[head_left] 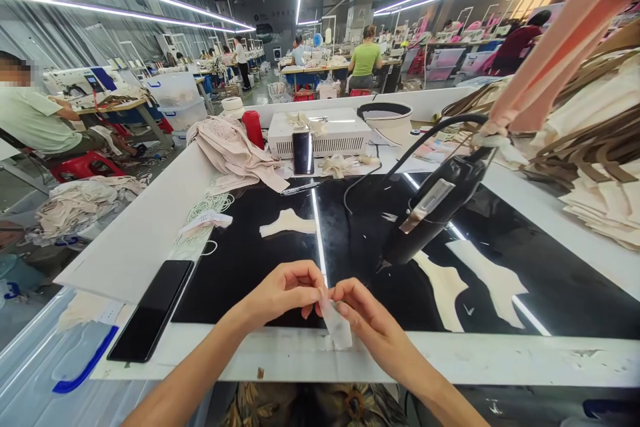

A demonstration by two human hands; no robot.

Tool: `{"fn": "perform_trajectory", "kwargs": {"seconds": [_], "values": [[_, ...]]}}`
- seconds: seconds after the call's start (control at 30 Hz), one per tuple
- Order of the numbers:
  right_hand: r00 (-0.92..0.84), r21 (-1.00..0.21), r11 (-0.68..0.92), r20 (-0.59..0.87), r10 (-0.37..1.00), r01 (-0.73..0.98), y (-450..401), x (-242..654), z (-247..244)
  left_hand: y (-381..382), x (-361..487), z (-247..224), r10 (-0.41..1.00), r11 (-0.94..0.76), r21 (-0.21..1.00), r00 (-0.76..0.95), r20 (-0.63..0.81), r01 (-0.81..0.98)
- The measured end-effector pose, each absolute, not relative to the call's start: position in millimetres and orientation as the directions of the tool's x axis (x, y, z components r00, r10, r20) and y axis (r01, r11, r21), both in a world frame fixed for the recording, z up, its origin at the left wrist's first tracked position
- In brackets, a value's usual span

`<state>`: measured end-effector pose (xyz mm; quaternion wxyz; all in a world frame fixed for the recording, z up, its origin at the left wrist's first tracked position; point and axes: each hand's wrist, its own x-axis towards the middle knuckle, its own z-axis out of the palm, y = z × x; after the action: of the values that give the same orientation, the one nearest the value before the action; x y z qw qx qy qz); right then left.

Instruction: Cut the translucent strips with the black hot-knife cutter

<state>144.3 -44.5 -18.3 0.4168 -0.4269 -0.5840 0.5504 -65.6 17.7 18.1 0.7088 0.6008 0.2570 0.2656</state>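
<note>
Over the front edge of the black glossy work surface, both my hands meet at a small strip of thin, whitish translucent material. My left hand pinches its upper end between thumb and fingertips. Close against it, my right hand grips the strip's right side with thumb and curled fingers. The strip's lower end hangs down above the white table edge. Cream fabric pieces lie flat on the black surface: one piece beyond my left hand, another piece and a paler piece to the right.
A black handheld tool hangs from a pink cloth strip at right, its cable curving left. A phone lies at left front; a second phone leans against a white box. Fabric stacks line the right side. Co-workers sit beyond.
</note>
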Motion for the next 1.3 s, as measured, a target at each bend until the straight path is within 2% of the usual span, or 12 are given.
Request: {"fn": "perform_trajectory", "kwargs": {"seconds": [0.17, 0.33, 0.4, 0.53, 0.67, 0.83, 0.97, 1.07, 1.3], "values": [[-0.203, -0.954, 0.052, -0.009, 0.979, 0.295, -36, 143, -25, 30, -69, 9, 0.758, -0.074, 0.989, 0.652, -0.029, 0.131], [-0.162, -0.774, 0.218, 0.151, 0.975, 0.594, -30, 143, -35, 36, -73, -5, 0.856, -0.241, 0.929, 0.513, 0.068, 0.279], [-0.186, -0.674, 0.287, 0.221, 0.958, 0.681, -28, 144, -41, 35, -75, -12, 0.838, -0.361, 0.863, 0.53, 0.134, 0.353], [-0.233, -0.498, 0.384, 0.34, 0.911, 0.777, -24, 147, -48, 33, -77, -24, 0.715, -0.64, 0.621, 0.647, 0.265, 0.453], [-0.235, -0.428, 0.379, 0.352, 0.906, 0.821, -30, 153, -45, 33, -80, -30, 0.666, -0.72, 0.51, 0.675, 0.317, 0.471], [-0.113, -0.375, 0.263, 0.378, 0.919, 0.889, -47, 200, -34, 39, -88, -44, 0.593, -0.802, 0.37, 0.698, 0.402, 0.468], [0.122, -0.315, 0.024, 0.435, 0.892, 0.949, -56, 271, -25, 45, -93, -57, 0.545, -0.837, 0.267, 0.683, 0.486, 0.477], [0.234, -0.257, -0.124, 0.457, 0.858, 0.958, -53, 316, -27, 46, -94, -61, 0.518, -0.847, 0.219, 0.659, 0.545, 0.485], [0.264, -0.084, -0.251, 0.388, 0.883, 0.964, -25, 342, -47, 46, -97, -62, 0.509, -0.846, 0.18, 0.657, 0.556, 0.502]]}}
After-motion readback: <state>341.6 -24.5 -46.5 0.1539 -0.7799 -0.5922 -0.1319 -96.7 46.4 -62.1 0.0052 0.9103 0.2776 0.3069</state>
